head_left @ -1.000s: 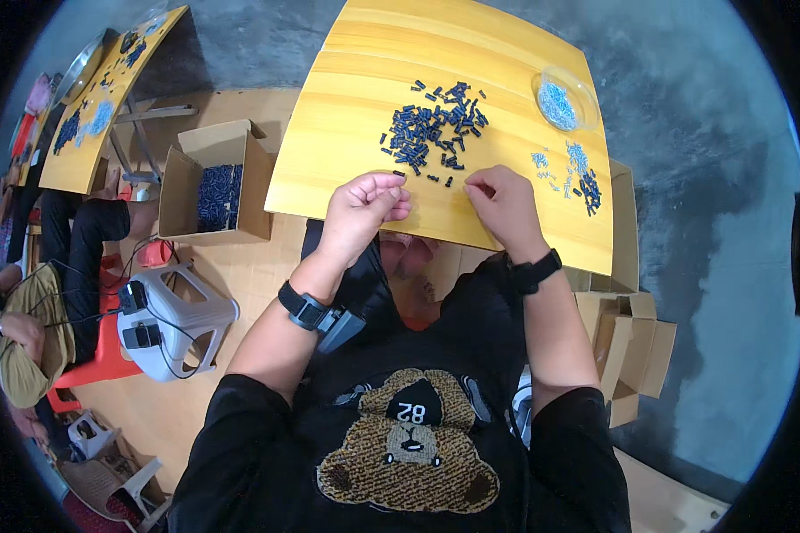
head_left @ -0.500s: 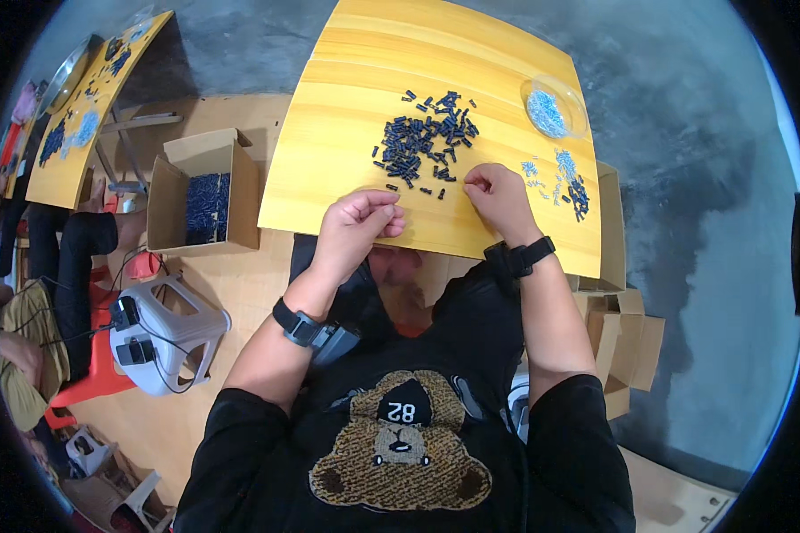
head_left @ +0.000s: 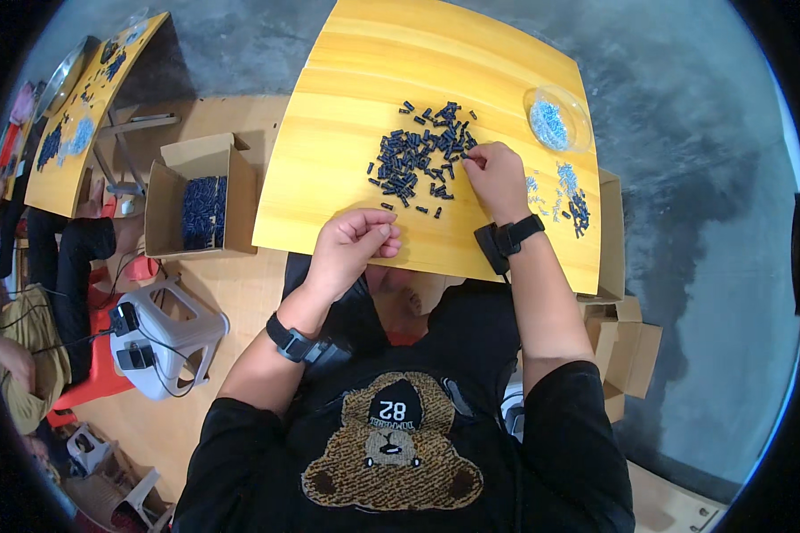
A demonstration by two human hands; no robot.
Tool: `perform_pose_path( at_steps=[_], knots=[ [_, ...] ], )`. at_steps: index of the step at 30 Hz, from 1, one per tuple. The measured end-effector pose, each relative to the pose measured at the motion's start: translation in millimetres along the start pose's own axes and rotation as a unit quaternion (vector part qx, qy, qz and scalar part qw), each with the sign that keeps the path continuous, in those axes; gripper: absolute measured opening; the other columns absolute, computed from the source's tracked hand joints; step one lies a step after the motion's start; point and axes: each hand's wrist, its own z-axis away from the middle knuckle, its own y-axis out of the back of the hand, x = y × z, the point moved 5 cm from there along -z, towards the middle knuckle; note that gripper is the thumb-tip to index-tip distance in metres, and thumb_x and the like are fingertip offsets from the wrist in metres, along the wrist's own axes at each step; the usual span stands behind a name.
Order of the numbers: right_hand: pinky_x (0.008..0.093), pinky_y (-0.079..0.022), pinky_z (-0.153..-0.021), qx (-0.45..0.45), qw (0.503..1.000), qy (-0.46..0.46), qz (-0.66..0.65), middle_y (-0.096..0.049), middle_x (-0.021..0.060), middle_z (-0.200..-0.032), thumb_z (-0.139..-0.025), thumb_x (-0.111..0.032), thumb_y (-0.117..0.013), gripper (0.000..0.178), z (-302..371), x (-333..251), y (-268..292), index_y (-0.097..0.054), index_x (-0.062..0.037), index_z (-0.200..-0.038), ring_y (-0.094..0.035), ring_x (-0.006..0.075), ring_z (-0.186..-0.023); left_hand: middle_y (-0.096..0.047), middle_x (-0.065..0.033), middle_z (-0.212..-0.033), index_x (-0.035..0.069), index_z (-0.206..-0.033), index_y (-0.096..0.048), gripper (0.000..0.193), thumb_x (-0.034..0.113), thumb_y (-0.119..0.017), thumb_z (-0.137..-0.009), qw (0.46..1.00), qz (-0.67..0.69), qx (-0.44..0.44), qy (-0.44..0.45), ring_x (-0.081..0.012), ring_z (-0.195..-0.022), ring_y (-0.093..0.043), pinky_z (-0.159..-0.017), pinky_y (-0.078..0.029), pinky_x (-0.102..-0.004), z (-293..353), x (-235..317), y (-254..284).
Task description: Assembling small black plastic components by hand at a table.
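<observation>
A loose pile of small black cylindrical plastic parts [head_left: 409, 160] lies in the middle of the yellow wood-grain table [head_left: 329, 98]. My right hand [head_left: 500, 180] reaches to the pile's right edge, its thumb and forefinger pinched beside the outermost parts. Whether a part is between those fingertips is too small to see. At the table's front edge, just short of the pile, I hold my left hand [head_left: 351, 249] with its fingers curled and the thumb against them. What it holds, if anything, is hidden.
On the right stand a clear round bowl [head_left: 549, 123] of small light-blue pieces, scattered light-blue pieces [head_left: 567, 176] and a smaller black heap [head_left: 580, 213]. An open carton [head_left: 204, 209] of black parts sits on the floor left, near a grey stool [head_left: 169, 333]. A co-worker [head_left: 27, 346] sits further left.
My right hand has moved away from me to the pile's right edge. The left hand keeps its curled pose near the front edge. The view has shifted slightly.
</observation>
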Motion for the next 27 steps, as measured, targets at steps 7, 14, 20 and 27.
perform_pose_path(
  at_steps=[7,14,20,27],
  knots=[
    [0.0398,-0.048,-0.066,-0.035,0.997,-0.007,0.075,-0.061,0.0150,-0.077,-0.071,-0.011,-0.062,0.011,13.1,-10.1,7.4,-0.063,-0.0004,-0.074,-0.058,0.0333,-0.070,-0.063,-0.0082,-0.090,-0.001,-0.105,-0.057,0.018,0.005,-0.052,-0.089,1.000,-0.025,0.008,0.006,-0.0132,-0.077,-0.061,-0.072,-0.052,-0.0255,1.6,3.1,-3.0],
    [0.0371,-0.048,-0.064,-0.044,0.980,0.003,-0.195,-0.058,0.0128,-0.073,-0.070,-0.007,-0.062,0.008,96.4,-80.7,17.6,-0.059,-0.0016,-0.077,-0.057,0.0310,-0.069,-0.063,-0.0073,-0.090,-0.002,-0.103,-0.057,0.019,0.009,-0.055,-0.088,0.999,-0.039,0.004,-0.007,-0.0121,-0.077,-0.060,-0.071,-0.050,-0.0242,14.5,2.2,-25.8],
    [0.0357,-0.046,-0.066,-0.005,0.982,0.053,-0.182,-0.058,0.0124,-0.077,-0.070,-0.005,-0.062,0.011,123.0,-90.5,16.3,-0.058,-0.0020,-0.079,-0.057,0.0293,-0.073,-0.063,-0.0055,-0.090,-0.001,-0.100,-0.060,0.017,0.010,-0.055,-0.089,0.999,-0.012,-0.028,0.032,-0.0102,-0.077,-0.059,-0.072,-0.049,-0.0238,26.7,-2.0,-42.1],
    [0.0255,-0.048,-0.056,0.017,0.952,-0.007,-0.306,-0.059,0.0092,-0.076,-0.073,0.000,-0.062,0.010,137.5,-85.7,14.6,-0.061,-0.0010,-0.083,-0.059,0.0174,-0.064,-0.063,-0.0071,-0.097,-0.001,-0.109,-0.058,0.022,0.006,-0.052,-0.089,0.999,0.023,-0.020,0.030,-0.0103,-0.078,-0.058,-0.072,-0.048,-0.0223,34.1,-6.1,-39.2]
  ],
)
